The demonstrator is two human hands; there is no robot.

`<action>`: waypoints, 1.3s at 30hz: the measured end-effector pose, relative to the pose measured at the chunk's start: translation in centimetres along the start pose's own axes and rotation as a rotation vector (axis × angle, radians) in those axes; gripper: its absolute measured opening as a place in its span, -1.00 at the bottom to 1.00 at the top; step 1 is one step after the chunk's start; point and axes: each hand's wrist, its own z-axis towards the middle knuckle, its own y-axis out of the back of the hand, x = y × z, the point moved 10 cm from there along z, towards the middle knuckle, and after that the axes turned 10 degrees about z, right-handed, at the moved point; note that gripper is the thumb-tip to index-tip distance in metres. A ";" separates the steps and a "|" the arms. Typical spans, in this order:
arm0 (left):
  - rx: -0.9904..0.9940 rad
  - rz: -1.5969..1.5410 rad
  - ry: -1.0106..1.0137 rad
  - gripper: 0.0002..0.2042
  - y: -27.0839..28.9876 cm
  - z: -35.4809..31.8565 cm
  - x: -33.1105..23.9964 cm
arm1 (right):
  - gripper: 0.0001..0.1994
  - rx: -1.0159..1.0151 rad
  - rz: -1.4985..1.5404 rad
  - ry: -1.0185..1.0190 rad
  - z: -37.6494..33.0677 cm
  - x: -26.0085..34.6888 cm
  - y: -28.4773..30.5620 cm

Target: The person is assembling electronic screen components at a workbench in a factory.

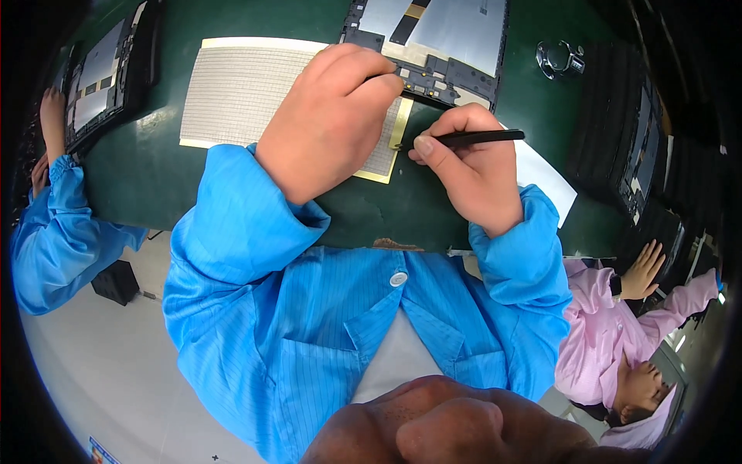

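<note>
My right hand (475, 166) pinches slim black tweezers (483, 138) between thumb and fingers. Their tip points left, at the yellow edge of a label sheet (243, 93) ruled into many narrow strips. My left hand (332, 116) lies over the sheet's right part, its fingers curled at the near edge of an opened tablet-like device (464, 39). That device shows a silver panel, a dark ribbon cable and black inner parts. What the left fingertips hold, if anything, is hidden by the hand.
A white paper (545, 174) lies right of my right hand on the green table (433, 205). Beyond are a small metallic object (559, 60) and stacked dark devices (610, 124). Another opened device (100, 77) stands left, beside a blue-sleeved person. A pink-clothed person (603, 332) is at right.
</note>
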 end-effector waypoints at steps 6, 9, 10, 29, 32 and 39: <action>-0.067 0.003 -0.015 -0.66 0.6 0.4 -0.3 | -0.86 0.032 -0.059 0.018 0.0 0.1 -0.1; -0.055 -0.014 0.015 -0.62 0.7 0.4 -0.3 | -0.86 0.032 -0.039 -0.011 0.0 0.1 -0.1; -0.053 -0.028 0.046 -0.60 0.7 0.4 -0.1 | -0.87 0.047 -0.058 -0.031 0.0 0.0 -0.2; -0.035 -0.002 0.023 -0.74 0.6 0.8 -0.5 | -0.86 -0.033 -0.065 0.223 2.9 5.4 3.0; -0.036 0.004 0.019 -0.74 0.5 0.8 -0.5 | -0.86 -0.025 -0.066 0.232 2.9 5.3 2.9; -0.028 -0.001 0.022 -0.72 0.4 0.8 -0.6 | -0.88 0.006 -0.210 0.297 2.7 5.6 2.7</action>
